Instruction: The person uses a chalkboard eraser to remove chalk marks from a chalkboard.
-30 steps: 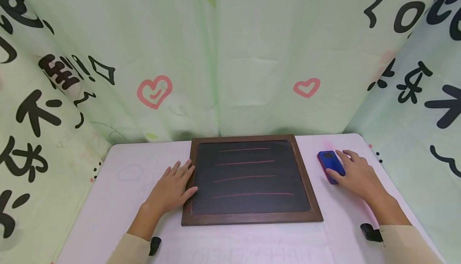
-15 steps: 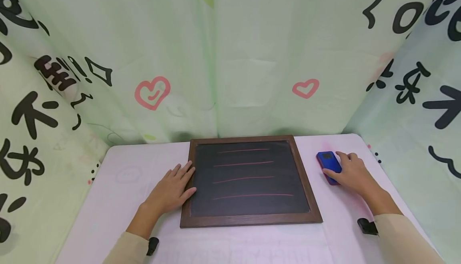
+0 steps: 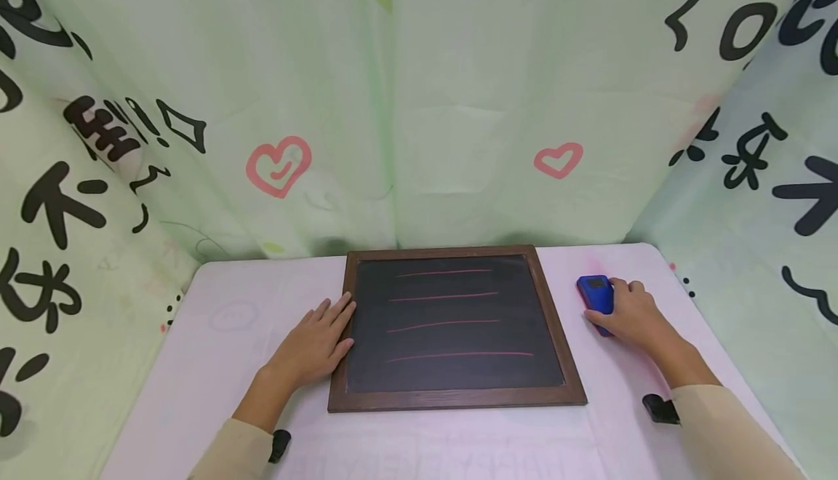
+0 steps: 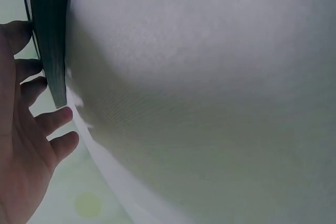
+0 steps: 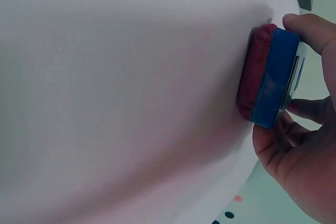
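A small blackboard [image 3: 452, 327] in a brown wooden frame lies on the table, with several thin red chalk lines across it. On its left frame edge rests my left hand [image 3: 310, 345], fingers spread and the thumb reaching onto the frame. The left wrist view has these fingers [image 4: 32, 90] along the dark frame [image 4: 50, 35]. To the right of the board, my right hand [image 3: 635, 316] grips a blue blackboard eraser [image 3: 596, 294]. Seen from the right wrist, the eraser [image 5: 278, 77] has a red felt pad facing the table, with the thumb and fingers at opposite ends.
A white cloth covers the table [image 3: 196, 364], with a faint pink smudge around the eraser. Pale green curtains [image 3: 458, 102] with hearts and black lettering enclose the back and both sides. A dark device [image 3: 661, 409] is worn at the right wrist.
The right hand has drawn in a little to the left, and its fingers have closed round the eraser's sides. The left hand and the blackboard have stayed in place.
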A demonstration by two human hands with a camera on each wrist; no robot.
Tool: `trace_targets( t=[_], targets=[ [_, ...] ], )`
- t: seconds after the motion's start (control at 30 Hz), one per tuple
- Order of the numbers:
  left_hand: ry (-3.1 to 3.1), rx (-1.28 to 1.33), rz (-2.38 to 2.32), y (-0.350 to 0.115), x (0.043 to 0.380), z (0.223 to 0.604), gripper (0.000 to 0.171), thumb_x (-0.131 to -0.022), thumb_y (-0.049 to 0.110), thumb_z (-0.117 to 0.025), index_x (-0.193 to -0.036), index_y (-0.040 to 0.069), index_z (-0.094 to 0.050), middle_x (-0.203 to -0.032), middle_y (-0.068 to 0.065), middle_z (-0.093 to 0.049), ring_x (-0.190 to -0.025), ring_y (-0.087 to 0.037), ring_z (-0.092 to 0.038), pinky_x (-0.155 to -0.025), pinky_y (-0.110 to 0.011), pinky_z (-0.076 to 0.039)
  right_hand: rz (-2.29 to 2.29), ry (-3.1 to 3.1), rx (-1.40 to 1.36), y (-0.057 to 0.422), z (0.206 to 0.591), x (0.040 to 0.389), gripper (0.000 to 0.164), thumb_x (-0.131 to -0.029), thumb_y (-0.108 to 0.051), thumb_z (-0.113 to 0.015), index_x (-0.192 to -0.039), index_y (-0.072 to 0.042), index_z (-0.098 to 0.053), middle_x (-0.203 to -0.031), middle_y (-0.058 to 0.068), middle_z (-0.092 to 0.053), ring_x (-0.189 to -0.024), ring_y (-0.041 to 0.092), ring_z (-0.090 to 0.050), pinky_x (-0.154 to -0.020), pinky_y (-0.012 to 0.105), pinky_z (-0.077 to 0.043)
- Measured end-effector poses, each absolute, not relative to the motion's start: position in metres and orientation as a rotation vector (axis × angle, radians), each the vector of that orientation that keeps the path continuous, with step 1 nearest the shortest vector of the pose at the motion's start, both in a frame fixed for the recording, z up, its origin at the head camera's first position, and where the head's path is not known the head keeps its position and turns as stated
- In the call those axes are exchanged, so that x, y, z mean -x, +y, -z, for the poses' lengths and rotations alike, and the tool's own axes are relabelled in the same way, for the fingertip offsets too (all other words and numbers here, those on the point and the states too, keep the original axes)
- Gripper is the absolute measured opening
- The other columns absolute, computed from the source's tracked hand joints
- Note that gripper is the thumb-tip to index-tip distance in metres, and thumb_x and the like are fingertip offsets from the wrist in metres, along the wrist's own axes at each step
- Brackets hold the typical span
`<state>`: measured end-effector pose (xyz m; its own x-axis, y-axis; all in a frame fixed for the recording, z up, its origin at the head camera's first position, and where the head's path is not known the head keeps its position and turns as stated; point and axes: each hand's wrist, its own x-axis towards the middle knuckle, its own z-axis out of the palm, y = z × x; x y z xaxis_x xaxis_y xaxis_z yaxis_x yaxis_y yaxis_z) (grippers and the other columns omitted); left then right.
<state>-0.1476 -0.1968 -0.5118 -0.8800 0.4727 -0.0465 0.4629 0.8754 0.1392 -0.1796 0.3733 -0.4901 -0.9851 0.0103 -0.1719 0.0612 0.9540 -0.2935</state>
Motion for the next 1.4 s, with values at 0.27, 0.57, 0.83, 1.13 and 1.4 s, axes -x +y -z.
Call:
trace_targets(
  t=[0.27,0.57,0.83,1.13,1.4],
  targets=[
    [2.934,-0.708,-0.308,-0.197,0.146,0.512,0.065,-0.109,0.039,-0.048,-0.163,0.006,-0.031,-0.172,-0.012,-0.023,-0.150,-0.050,-0.034,-0.118,-0.062,-0.036,0.563,2.930,-0.119,0.371,0.491,0.176,0.094,-0.089,-0.035,-0.077,-0.145,0.022,-0.027,-0.122,0.049,-0.037,-0.107,0.063,-0.047,-0.088,0.075,-0.051],
    [2.923,-0.702,-0.340,-0.198,0.146,0.512,0.065,-0.110,0.038,-0.046,-0.164,0.008,-0.029,-0.173,-0.010,-0.021,-0.151,-0.049,-0.032,-0.120,-0.062,-0.034,0.595,2.942,-0.159,0.370,0.492,0.177,0.091,-0.090,-0.033,-0.077,-0.145,0.022,-0.028,-0.124,0.050,-0.036,-0.108,0.064,-0.046,-0.089,0.075,-0.049],
    [2.921,-0.712,-0.335,-0.199,0.145,0.512,0.064,-0.110,0.038,-0.047,-0.164,0.008,-0.028,-0.173,-0.010,-0.022,-0.152,-0.048,-0.031,-0.123,-0.059,-0.031,0.582,2.942,-0.161,0.369,0.493,0.175,0.091,-0.091,-0.034,-0.076,-0.145,0.022,-0.029,-0.123,0.049,-0.037,-0.108,0.064,-0.046,-0.090,0.075,-0.049],
    [2.949,-0.735,-0.319,-0.200,0.146,0.514,0.065,-0.109,0.039,-0.048,-0.163,0.008,-0.031,-0.172,-0.009,-0.024,-0.151,-0.047,-0.035,-0.121,-0.057,-0.034,0.538,2.944,-0.172,0.366,0.490,0.173,0.091,-0.091,-0.036,-0.076,-0.145,0.021,-0.031,-0.122,0.049,-0.038,-0.108,0.063,-0.047,-0.089,0.075,-0.050],
    [2.944,-0.743,-0.312,-0.200,0.146,0.512,0.064,-0.109,0.038,-0.048,-0.163,0.007,-0.031,-0.172,-0.012,-0.025,-0.150,-0.049,-0.034,-0.121,-0.058,-0.034,0.512,2.971,-0.111,0.369,0.480,0.174,0.091,-0.091,-0.037,-0.077,-0.145,0.021,-0.033,-0.121,0.049,-0.040,-0.106,0.062,-0.049,-0.086,0.074,-0.051]
  ],
)
